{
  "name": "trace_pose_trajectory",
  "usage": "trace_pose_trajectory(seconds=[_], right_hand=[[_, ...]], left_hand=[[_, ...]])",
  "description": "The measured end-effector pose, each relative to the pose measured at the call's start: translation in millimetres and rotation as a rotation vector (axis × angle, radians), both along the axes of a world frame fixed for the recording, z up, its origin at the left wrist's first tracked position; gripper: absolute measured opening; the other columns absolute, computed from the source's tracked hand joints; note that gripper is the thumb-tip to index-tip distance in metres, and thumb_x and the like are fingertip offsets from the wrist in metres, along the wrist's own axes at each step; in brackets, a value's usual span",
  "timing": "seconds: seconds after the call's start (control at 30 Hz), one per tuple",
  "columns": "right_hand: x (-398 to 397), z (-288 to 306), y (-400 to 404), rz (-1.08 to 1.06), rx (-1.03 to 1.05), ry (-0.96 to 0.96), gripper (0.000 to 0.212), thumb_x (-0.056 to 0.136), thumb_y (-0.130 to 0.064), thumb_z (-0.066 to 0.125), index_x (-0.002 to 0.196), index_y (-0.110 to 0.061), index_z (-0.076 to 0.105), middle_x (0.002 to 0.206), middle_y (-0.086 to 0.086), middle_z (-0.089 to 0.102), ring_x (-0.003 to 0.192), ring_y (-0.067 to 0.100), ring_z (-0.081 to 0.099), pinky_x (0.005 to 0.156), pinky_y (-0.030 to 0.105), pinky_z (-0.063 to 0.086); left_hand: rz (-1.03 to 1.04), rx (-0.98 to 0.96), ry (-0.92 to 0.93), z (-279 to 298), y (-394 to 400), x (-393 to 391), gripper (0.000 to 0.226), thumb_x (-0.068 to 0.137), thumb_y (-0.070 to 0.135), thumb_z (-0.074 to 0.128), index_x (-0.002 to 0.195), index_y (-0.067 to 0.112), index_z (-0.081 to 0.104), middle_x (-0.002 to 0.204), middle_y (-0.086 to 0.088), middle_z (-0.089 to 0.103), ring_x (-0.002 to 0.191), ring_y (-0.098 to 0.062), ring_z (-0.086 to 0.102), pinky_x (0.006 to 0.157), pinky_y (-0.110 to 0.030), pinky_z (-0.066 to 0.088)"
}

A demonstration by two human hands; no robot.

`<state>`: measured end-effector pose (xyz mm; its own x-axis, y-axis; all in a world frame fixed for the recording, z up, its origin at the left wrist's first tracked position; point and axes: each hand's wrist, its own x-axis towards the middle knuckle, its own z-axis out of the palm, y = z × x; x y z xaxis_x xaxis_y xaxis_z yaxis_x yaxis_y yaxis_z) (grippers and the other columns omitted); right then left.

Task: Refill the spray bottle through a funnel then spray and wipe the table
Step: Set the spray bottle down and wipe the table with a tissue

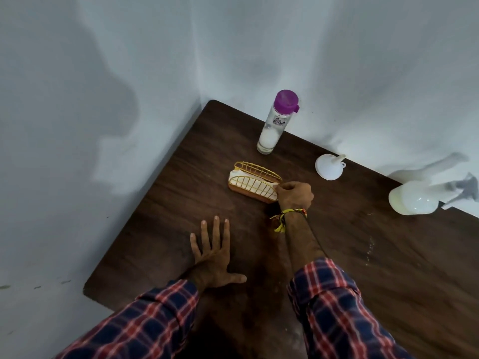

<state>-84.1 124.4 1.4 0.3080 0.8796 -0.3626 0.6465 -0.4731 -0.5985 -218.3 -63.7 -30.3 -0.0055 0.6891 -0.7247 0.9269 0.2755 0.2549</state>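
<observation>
A dark wooden surface (181,203) sits pushed into the corner of two pale walls (129,73). Near its middle stands a yellow wire napkin holder (255,183) on a brown base, with white napkins (241,180) tucked between its two grids. This holder serves as the landmark.

The right hand (295,195) is at the holder's near right end, its fingers (281,187) clenched in a pinch right at the edge of the napkins and wire; whether they actually grip a napkin cannot be told. A yellow thread band (290,213) circles that wrist. The left hand (215,257) lies flat on the surface on the near side of the holder, well apart from it, palm down, fingers spread and released, holding nothing. Both arms wear a plaid sleeve (337,307) in navy, red and white.

Beyond the holder, toward the far wall, a clear bottle (274,123) with a purple cap stands upright, its lower part filled with white liquid. To the right of the holder and slightly farther back, a white funnel (329,167) lies tipped on its side, spout pointing at the wall. Farther right again, at the surface's edge against the wall, the white spray bottle (414,200) stands with its grey and white trigger head pointing right. Faint pale droplets (370,250) mark the surface on the near right of the holder.
</observation>
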Motion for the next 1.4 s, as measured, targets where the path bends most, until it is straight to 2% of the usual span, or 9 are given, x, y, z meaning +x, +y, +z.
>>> trace_pose_trajectory(seconds=[0.2, 0.33, 0.4, 0.67, 0.8, 1.0, 1.1, 1.23, 1.4], right_hand=[[7, 5, -4, 0.149, 0.107, 0.006, 0.01, 0.08, -0.023, 0.077, 0.085, -0.014, 0.076, 0.087, 0.002, 0.074, 0.083, 0.015, 0.068, 0.081, 0.032, 0.057], [13, 23, -14, 0.398, 0.35, 0.114, 0.007, 0.084, -0.016, 0.072, 0.082, -0.015, 0.065, 0.08, -0.001, 0.069, 0.074, 0.013, 0.067, 0.067, 0.024, 0.056], [12, 31, -20, 0.451, 0.493, 0.12, 0.009, 0.086, -0.014, 0.067, 0.083, -0.015, 0.059, 0.077, -0.003, 0.065, 0.071, 0.011, 0.063, 0.063, 0.027, 0.053], [4, 68, -24, 0.159, 0.818, 0.332, 0.009, 0.092, -0.006, 0.059, 0.101, -0.003, 0.06, 0.093, 0.006, 0.063, 0.08, 0.012, 0.059, 0.072, 0.018, 0.049], [10, 81, -20, 0.031, 0.726, 0.474, 0.015, 0.091, -0.007, 0.064, 0.104, -0.001, 0.066, 0.093, 0.006, 0.066, 0.079, -0.001, 0.058, 0.069, 0.01, 0.047], [11, 83, -12, -0.009, 0.525, 0.64, 0.007, 0.087, -0.005, 0.068, 0.093, -0.007, 0.071, 0.084, -0.003, 0.07, 0.079, 0.001, 0.065, 0.071, 0.015, 0.051], [16, 92, -14, -0.069, 0.5, 0.747, 0.008, 0.087, -0.003, 0.068, 0.089, -0.01, 0.069, 0.082, -0.004, 0.07, 0.077, 0.001, 0.065, 0.078, 0.025, 0.056], [38, 98, -28, -0.268, 0.395, 0.934, 0.011, 0.087, 0.0, 0.066, 0.087, -0.01, 0.068, 0.082, 0.002, 0.068, 0.08, 0.016, 0.064, 0.087, 0.046, 0.054], [75, 99, -83, -0.371, 0.265, 0.954, 0.014, 0.089, 0.002, 0.063, 0.09, -0.012, 0.067, 0.092, 0.006, 0.065, 0.083, 0.019, 0.062, 0.071, 0.034, 0.059]], left_hand=[[0.005, -0.009, 0.004, 1, 0, 0, 0.145, 0.062, 0.081, 0.063, 0.136, 0.019, -0.045, 0.137, -0.009, -0.057, 0.124, -0.04, -0.05, 0.104, -0.066, -0.023], [-0.004, -0.023, -0.001, 3, 2, -1, 0.145, 0.062, 0.081, 0.063, 0.132, 0.019, -0.047, 0.135, -0.01, -0.057, 0.123, -0.04, -0.05, 0.104, -0.066, -0.022], [-0.003, -0.029, -0.001, 3, 2, -1, 0.146, 0.061, 0.082, 0.063, 0.131, 0.019, -0.048, 0.136, -0.01, -0.057, 0.122, -0.04, -0.05, 0.103, -0.066, -0.023], [-0.003, -0.018, 0.02, 5, 1, -1, 0.145, 0.062, 0.081, 0.063, 0.134, 0.018, -0.046, 0.141, -0.012, -0.053, 0.122, -0.039, -0.051, 0.103, -0.065, -0.023], [-0.004, -0.026, 0.021, 9, 1, -1, 0.145, 0.063, 0.08, 0.064, 0.139, 0.017, -0.042, 0.143, -0.013, -0.052, 0.129, -0.042, -0.046, 0.105, -0.065, -0.022], [0.003, -0.021, 0.028, 10, 1, 1, 0.146, 0.062, 0.08, 0.064, 0.14, 0.017, -0.042, 0.139, -0.012, -0.055, 0.13, -0.042, -0.046, 0.106, -0.064, -0.021], [0.003, -0.034, 0.022, 10, 2, 1, 0.146, 0.063, 0.08, 0.065, 0.14, 0.017, -0.042, 0.141, -0.013, -0.054, 0.131, -0.043, -0.044, 0.106, -0.064, -0.021], [0.019, -0.034, 0.017, 12, 2, 2, 0.145, 0.064, 0.079, 0.065, 0.139, 0.018, -0.044, 0.136, -0.01, -0.058, 0.131, -0.042, -0.045, 0.107, -0.063, -0.021], [0.038, -0.024, 0.036, 20, -1, 4, 0.146, 0.062, 0.078, 0.067, 0.14, 0.019, -0.042, 0.143, -0.011, -0.052, 0.134, -0.041, -0.042, 0.11, -0.064, -0.018]])
